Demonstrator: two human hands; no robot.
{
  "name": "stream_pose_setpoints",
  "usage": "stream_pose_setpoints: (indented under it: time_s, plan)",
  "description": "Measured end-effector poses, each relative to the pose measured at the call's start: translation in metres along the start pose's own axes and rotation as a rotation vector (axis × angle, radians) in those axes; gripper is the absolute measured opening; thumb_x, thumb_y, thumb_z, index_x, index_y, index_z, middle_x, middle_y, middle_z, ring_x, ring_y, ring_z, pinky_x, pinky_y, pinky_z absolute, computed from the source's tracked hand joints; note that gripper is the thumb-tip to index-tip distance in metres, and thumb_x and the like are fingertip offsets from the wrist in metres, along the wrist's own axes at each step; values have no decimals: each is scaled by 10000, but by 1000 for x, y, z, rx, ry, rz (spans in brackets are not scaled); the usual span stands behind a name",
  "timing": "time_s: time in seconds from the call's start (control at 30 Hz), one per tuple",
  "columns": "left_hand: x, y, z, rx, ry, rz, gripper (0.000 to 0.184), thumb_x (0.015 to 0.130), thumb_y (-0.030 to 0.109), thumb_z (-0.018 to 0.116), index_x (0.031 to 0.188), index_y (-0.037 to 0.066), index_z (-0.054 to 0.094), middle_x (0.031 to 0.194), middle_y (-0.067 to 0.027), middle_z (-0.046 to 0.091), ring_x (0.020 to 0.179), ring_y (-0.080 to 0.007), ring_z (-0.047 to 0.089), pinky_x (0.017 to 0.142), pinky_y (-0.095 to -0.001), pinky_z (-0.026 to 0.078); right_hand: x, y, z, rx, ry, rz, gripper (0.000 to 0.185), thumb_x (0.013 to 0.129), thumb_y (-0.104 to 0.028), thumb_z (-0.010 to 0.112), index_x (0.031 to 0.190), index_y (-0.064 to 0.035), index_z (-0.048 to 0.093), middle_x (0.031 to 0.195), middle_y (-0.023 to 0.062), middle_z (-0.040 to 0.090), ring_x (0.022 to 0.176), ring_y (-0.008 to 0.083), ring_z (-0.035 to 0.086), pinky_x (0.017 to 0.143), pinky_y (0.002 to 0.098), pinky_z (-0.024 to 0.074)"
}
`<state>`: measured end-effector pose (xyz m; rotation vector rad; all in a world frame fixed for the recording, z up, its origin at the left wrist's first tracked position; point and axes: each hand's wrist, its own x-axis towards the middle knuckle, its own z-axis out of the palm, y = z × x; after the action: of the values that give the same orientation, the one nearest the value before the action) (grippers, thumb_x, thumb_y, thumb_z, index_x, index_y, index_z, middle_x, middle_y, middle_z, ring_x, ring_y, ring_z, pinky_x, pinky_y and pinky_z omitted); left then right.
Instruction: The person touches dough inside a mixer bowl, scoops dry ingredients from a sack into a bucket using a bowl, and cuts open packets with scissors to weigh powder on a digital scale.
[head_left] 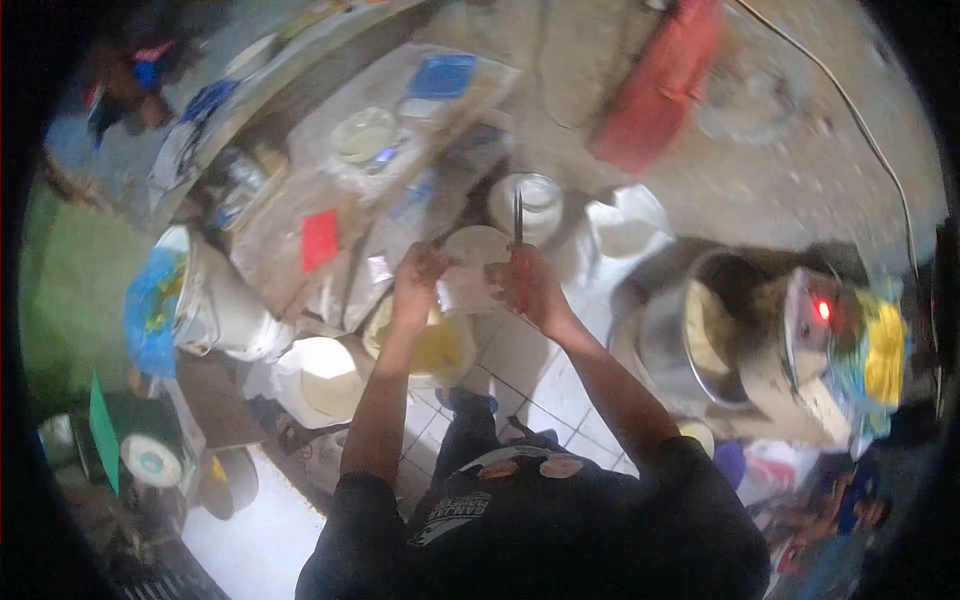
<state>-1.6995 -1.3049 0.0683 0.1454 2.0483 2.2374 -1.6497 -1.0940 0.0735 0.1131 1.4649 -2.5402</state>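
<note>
My left hand [424, 272] is closed at one side of a pale, see-through packet [470, 290] that looks like thin plastic. On the other side, my right hand [530, 285] grips what look like scissors [518, 218], their dark narrow blades pointing away from me. The right fingers also seem to touch the packet, though blur hides the exact contact. Just beyond the hands is a round pale container [478, 240], partly covered by them. A white bucket [530, 203] stands farther off. Under my left forearm sits a tub with yellowish contents [435, 345].
On the left are a low wooden table [275, 215] with a red card [320, 240], a tipped white bucket [225, 310] and a dial scale [152, 460]. A white sack [625, 230] and a large metal pot [690, 335] stand right. A cable [850, 100] hangs behind.
</note>
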Motion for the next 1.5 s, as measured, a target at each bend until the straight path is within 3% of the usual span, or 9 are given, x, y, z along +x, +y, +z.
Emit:
stream_pose_setpoints:
  time_s: [0.07,0.13,0.2,0.33,0.43,0.67,0.87,0.97,1.5]
  plan:
    - [-15,-16,55,533,-120,302,101,937,115,574,1006,59,527,918,-80,664,810,-138,593,736,-295,479,-55,-12,-33,-220,70,-129,301,978,-122,474,1262,-98,379,1020,86,616,849,173,612,664,333,523]
    - [-43,-4,126,-154,-285,3,140,913,142,588,934,46,489,850,-94,673,750,-122,613,627,-245,476,-109,-33,-58,-357,215,-209,285,956,-76,496,1223,-96,400,981,79,613,825,147,602,612,297,514]
    - [-51,-19,172,-7,-427,-14,116,908,115,583,949,40,504,850,-67,652,766,-126,605,656,-252,486,-158,-49,-91,-209,324,-190,319,907,-21,565,1181,-88,415,918,72,604,785,127,597,557,266,497]
    - [-62,-66,264,253,-702,147,418,972,224,526,1351,76,430,1251,-108,554,1092,-210,555,936,-358,437,-231,-59,-145,-221,639,-441,437,854,-48,685,1216,-80,442,836,7,529,702,106,559,547,263,540]
    - [-115,-24,324,-820,-845,-542,430,996,234,462,1374,36,412,1349,-75,500,1277,-225,440,1077,-394,342,-277,-70,-171,-188,881,-547,388,883,27,595,1199,-84,397,946,65,567,835,144,604,625,304,581]
    - [-187,-63,452,-895,-1014,-922,457,976,236,501,1381,46,407,1377,-86,485,1274,-223,444,1082,-403,335,-359,-77,-189,-11,1321,-679,305,885,7,620,1109,-74,430,889,62,596,760,147,631,588,282,557]
    - [-236,-82,530,-739,-1146,-1114,409,980,256,503,1302,5,488,1306,-101,552,1205,-226,517,1072,-383,356,-456,-45,-205,-62,1645,-677,392,935,-196,608,1268,-46,466,870,84,631,621,126,618,456,238,459]
    - [-267,-94,558,-665,-1236,-1179,398,990,249,484,1302,2,487,1313,-106,549,1211,-223,513,1076,-379,350,-509,-18,-205,160,1446,-570,236,927,-190,618,1118,-56,582,827,64,650,435,37,443,377,195,310]
    - [-458,-158,710,-287,-1443,-1164,419,1028,302,376,1299,2,483,1280,-105,562,1176,-216,526,1027,-379,373,-715,15,-338,390,1229,-246,242,910,-240,648,1070,-58,637,768,17,639,448,38,437,391,193,320]
